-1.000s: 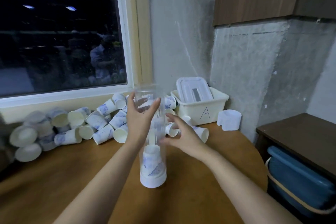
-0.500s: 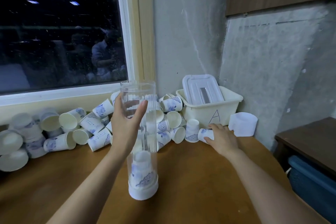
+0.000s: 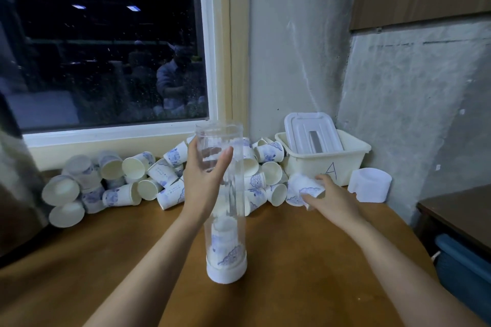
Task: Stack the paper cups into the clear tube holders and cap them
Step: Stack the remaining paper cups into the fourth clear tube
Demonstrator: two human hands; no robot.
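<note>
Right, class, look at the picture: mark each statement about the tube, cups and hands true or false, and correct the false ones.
1. The left hand grips the clear tube near its top. True.
2. The clear tube lies on its side. False: it stands upright on its white base on the table.
3. The right hand holds a paper cup in front of the white bin. True.
4. The clear tube is full to its rim. False: stacked cups occupy only its lower part.
</note>
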